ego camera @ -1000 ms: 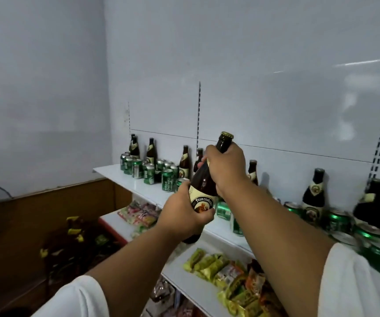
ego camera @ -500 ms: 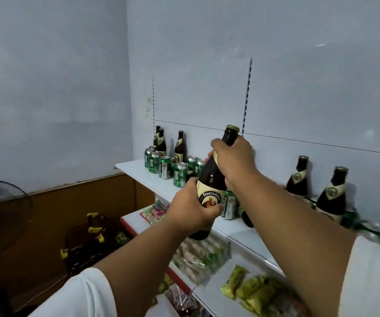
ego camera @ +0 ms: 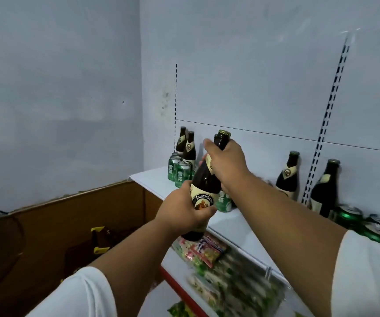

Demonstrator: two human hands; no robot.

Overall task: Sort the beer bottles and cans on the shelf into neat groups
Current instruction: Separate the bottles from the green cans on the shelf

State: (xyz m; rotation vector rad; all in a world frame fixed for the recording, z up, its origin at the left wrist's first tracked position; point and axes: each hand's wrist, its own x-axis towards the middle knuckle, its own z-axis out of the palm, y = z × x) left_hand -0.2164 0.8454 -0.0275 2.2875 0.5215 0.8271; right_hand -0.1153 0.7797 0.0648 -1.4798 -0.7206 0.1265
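Beer bottle [ego camera: 205,179] gripped by left hand [ego camera: 185,210] w/ right hand [ego camera: 226,164] on neck, cans [ego camera: 180,172] & bottles beyond both hands look mixed, sorting prob barely started.

The held bottle [ego camera: 206,181] is dark glossy glass with a matt paper label and a gold metal cap. Left of it, green cans [ego camera: 180,171] look like shiny metal. The shelf [ego camera: 152,180] is smooth white. Below the bottle, snack packets [ego camera: 204,249] are glossy plastic. The sleeve [ego camera: 81,294] is matt white cloth.
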